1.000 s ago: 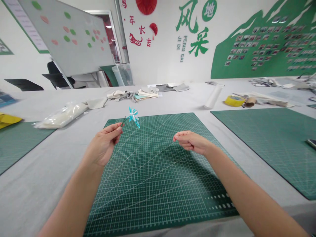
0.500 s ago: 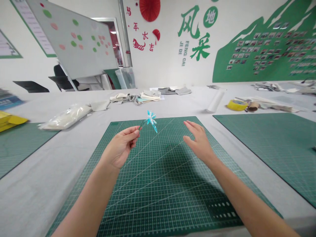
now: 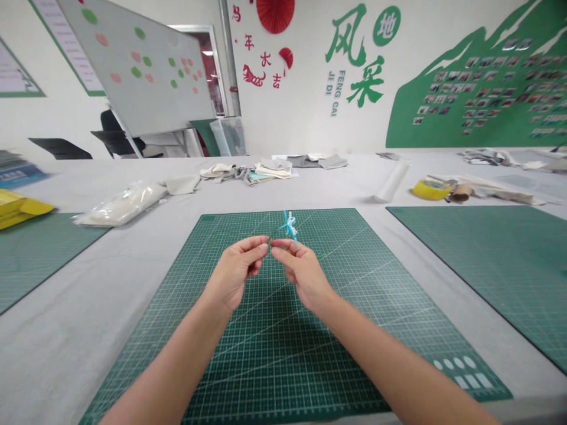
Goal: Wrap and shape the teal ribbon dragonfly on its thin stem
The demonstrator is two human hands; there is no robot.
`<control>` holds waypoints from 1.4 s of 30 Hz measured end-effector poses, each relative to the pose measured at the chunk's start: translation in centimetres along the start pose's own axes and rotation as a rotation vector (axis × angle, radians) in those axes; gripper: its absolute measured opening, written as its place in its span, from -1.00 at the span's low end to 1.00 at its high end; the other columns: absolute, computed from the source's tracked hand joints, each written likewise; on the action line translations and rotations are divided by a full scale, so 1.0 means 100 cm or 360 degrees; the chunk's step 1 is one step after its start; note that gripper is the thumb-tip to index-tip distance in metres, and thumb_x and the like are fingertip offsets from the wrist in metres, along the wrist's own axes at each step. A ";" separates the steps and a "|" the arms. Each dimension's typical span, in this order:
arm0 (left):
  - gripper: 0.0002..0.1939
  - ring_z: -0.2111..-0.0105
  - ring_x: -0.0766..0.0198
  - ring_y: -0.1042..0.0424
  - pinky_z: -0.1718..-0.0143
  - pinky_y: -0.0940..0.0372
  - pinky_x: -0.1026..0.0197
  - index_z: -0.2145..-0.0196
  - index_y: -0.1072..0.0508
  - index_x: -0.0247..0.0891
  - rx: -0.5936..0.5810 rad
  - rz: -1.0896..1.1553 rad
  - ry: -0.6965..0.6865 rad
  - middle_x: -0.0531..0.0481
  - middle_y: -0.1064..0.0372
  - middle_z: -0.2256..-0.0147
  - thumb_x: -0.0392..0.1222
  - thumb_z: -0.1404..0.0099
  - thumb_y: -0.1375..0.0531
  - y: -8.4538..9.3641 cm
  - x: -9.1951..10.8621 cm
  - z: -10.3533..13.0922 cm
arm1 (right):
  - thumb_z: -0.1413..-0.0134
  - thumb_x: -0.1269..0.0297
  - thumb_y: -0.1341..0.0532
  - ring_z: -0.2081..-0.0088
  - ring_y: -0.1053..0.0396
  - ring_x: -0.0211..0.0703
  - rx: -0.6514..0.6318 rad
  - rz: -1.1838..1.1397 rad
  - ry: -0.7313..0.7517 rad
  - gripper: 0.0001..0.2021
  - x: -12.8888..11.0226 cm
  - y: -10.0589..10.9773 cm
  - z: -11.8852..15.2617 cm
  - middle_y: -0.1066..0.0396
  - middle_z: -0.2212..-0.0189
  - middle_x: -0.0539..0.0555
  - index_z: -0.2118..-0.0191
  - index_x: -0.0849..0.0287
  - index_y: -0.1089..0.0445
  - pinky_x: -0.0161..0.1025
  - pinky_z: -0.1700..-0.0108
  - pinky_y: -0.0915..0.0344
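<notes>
A small blue flower with white beads point(image 3: 290, 225) stands at the upper end of a thin dark green stem point(image 3: 275, 231), over the far part of the green cutting mat point(image 3: 354, 330). My left hand point(image 3: 241, 264) pinches the stem between thumb and forefinger. Close beside it, my right hand point(image 3: 302, 268) has its thumb and forefinger pressed together at the stem's lower part, its fingertips nearly touching those of the left. What exactly lies between the right fingertips is too small to tell.
More green mats lie left point(image 3: 39, 254) and right point(image 3: 487, 254). Farther back are a clear plastic bag point(image 3: 126, 203), fabric pieces point(image 3: 272, 169), a white roll point(image 3: 392, 182) and yellow tape point(image 3: 431, 189). A yellow packet point(image 3: 22, 208) lies at the left.
My right hand has moved left to the stem and its fingers have closed. The flower has shifted right and turned, while my left hand has moved slightly right and down.
</notes>
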State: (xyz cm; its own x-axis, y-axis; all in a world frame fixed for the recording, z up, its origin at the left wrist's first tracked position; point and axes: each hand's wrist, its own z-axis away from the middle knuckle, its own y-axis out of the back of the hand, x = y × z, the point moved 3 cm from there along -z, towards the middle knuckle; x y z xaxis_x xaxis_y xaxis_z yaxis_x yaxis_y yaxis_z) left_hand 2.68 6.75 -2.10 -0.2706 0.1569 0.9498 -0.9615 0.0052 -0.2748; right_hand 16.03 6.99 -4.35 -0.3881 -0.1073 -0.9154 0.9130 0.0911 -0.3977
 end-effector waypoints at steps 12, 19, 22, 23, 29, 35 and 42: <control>-0.69 0.61 0.54 -0.18 0.61 -0.10 0.45 0.24 -0.47 -0.34 -0.0006 0.0417 0.0107 0.12 -0.29 0.49 -0.33 -0.01 -0.38 -0.001 -0.008 -0.004 | 0.04 0.26 -0.33 0.68 0.26 -0.49 -0.0415 -0.0770 -0.0399 -0.81 0.001 0.002 -0.001 0.02 0.71 -0.22 0.33 0.29 -0.46 -0.47 0.70 0.27; -0.69 0.60 0.53 -0.19 0.58 -0.10 0.44 0.28 -0.47 -0.34 -0.0078 0.0434 0.0157 0.12 -0.29 0.50 -0.31 0.02 -0.40 -0.010 -0.016 -0.004 | -0.01 0.28 -0.26 0.67 0.19 -0.45 -0.0232 -0.0513 -0.0193 -0.67 0.002 0.002 -0.004 -0.21 0.59 -0.16 0.04 0.08 -0.39 -0.43 0.67 0.31; -0.69 0.59 0.53 -0.18 0.58 -0.08 0.44 0.29 -0.49 -0.36 -0.0078 0.0350 0.0123 0.12 -0.28 0.50 -0.28 0.02 -0.40 -0.011 -0.016 -0.003 | -0.08 0.21 -0.20 0.65 0.10 -0.39 -0.0141 0.0222 0.0093 -0.84 0.000 0.006 -0.007 -0.13 0.66 -0.14 0.26 0.15 -0.44 -0.38 0.63 0.20; -0.69 0.59 0.53 -0.18 0.57 -0.08 0.44 0.28 -0.50 -0.36 -0.0055 0.0319 0.0104 0.12 -0.29 0.50 -0.27 0.02 -0.40 -0.010 -0.015 -0.002 | -0.09 0.20 -0.18 0.63 0.05 -0.37 -0.0120 0.0450 0.0221 -0.84 -0.002 0.006 -0.007 -0.10 0.67 -0.13 0.39 0.17 -0.41 -0.36 0.61 0.14; -0.63 0.58 0.54 -0.19 0.51 -0.11 0.42 0.23 -0.52 -0.34 0.0043 0.0227 0.0078 0.12 -0.31 0.50 -0.23 0.04 -0.41 -0.005 -0.014 -0.003 | -0.14 0.15 -0.10 0.63 0.12 -0.35 -0.0180 0.0682 0.0332 -0.63 0.001 0.005 -0.004 0.08 0.68 -0.14 0.62 0.11 -0.01 -0.32 0.58 0.14; -0.64 0.60 0.51 -0.16 0.57 -0.03 0.39 0.24 -0.52 -0.35 0.0080 0.0150 0.0111 0.14 -0.27 0.56 -0.22 0.04 -0.40 -0.007 -0.017 -0.002 | -0.08 0.03 -0.15 0.67 0.28 -0.38 -0.0086 0.0304 0.0045 -0.58 0.007 0.004 -0.001 0.18 0.72 -0.20 0.62 0.09 0.03 -0.30 0.62 0.27; -0.69 0.60 0.46 -0.13 0.57 -0.04 0.35 0.24 -0.54 -0.34 0.0094 -0.0060 0.0001 0.14 -0.22 0.62 -0.22 -0.02 -0.35 -0.008 -0.013 0.001 | -0.20 0.18 -0.05 0.59 0.09 -0.34 -0.0102 0.0955 0.0572 -0.58 -0.009 0.003 0.012 0.08 0.67 -0.12 0.64 0.13 0.07 -0.29 0.51 0.11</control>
State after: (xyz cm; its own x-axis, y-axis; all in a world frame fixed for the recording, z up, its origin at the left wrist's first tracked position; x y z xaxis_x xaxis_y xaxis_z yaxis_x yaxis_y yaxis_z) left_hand 3.74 6.42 -3.08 -0.2343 0.1581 0.9592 -0.9721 -0.0473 -0.2296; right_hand 16.81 5.89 -3.54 0.1529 0.3124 -0.9376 0.9775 0.0913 0.1899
